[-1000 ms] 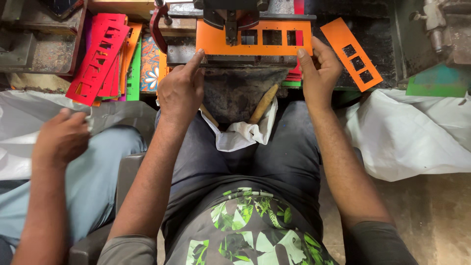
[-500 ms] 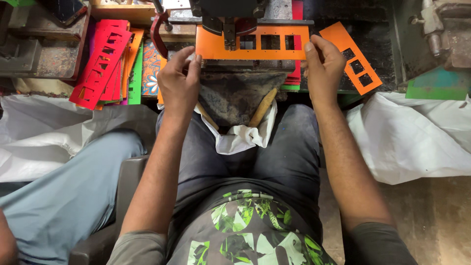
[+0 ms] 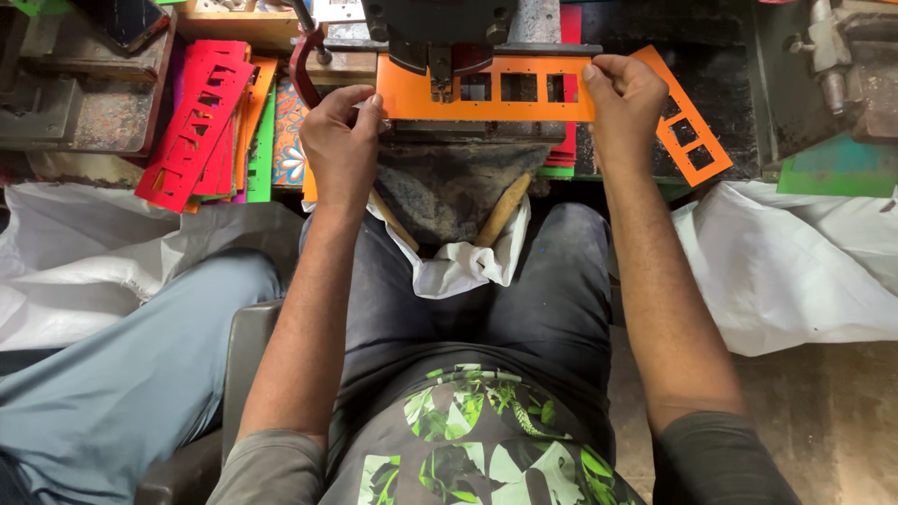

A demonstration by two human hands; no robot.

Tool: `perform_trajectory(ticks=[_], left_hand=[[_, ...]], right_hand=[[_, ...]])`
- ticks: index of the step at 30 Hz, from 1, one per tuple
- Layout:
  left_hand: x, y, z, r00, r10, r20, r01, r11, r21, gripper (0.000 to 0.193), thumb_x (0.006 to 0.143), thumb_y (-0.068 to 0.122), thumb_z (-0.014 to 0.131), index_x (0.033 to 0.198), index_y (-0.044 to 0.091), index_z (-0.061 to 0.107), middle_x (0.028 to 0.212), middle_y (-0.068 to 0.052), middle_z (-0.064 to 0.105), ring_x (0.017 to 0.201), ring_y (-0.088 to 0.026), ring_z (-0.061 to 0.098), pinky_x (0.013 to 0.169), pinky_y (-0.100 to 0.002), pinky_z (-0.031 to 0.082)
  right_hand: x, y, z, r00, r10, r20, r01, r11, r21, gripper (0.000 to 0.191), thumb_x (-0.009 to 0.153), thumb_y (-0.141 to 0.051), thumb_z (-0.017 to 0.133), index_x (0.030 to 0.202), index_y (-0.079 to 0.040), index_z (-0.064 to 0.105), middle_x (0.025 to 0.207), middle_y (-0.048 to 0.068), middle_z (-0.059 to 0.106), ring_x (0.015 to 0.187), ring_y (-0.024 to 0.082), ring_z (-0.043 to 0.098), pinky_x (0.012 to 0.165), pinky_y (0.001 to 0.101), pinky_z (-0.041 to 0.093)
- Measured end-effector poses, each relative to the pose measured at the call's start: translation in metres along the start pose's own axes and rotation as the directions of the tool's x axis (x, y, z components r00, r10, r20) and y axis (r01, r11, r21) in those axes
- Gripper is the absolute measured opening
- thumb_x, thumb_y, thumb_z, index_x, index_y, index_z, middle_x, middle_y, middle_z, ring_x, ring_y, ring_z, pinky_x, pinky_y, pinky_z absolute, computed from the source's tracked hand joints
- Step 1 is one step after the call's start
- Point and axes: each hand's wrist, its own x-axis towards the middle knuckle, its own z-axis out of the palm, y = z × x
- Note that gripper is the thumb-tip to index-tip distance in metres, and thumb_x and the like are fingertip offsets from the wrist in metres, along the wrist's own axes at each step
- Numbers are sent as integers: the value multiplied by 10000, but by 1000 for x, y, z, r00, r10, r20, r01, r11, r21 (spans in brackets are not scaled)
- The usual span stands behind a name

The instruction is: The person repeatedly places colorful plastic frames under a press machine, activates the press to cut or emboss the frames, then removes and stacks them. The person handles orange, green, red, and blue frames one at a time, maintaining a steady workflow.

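The blue-trousered leg [image 3: 112, 374] of the person alongside remains at the left, though their hand has gone from view. Beyond it, the left hand [image 3: 341, 150] and right hand [image 3: 625, 98] stay pinched on the ends of the orange strip [image 3: 486, 93], now further under the press head [image 3: 440, 28].
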Motion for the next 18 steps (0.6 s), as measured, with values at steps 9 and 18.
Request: perform_trajectory(ticks=[9, 18], left_hand=[[5, 0, -1, 998, 50, 30, -52, 996, 69, 160, 921, 97, 726, 1003, -28, 783, 741, -86, 772, 636, -114, 725, 606, -235, 557], [-16, 9, -46, 955, -98, 279, 29, 970, 243, 144, 937, 115, 720, 957, 4, 810, 655, -54, 706, 563, -86, 647, 541, -231, 489]], right_hand=[[7, 0, -4, 999, 17, 27, -16, 999, -44, 222, 932, -20, 774, 1121, 77, 708, 955, 131, 779, 874, 150, 763, 795, 248, 621], [-37, -24, -46, 903, 334, 271, -330, 942, -61, 308, 881, -23, 788, 1174, 45, 724, 768, 57, 669, 529, 74, 541, 437, 226, 393]])
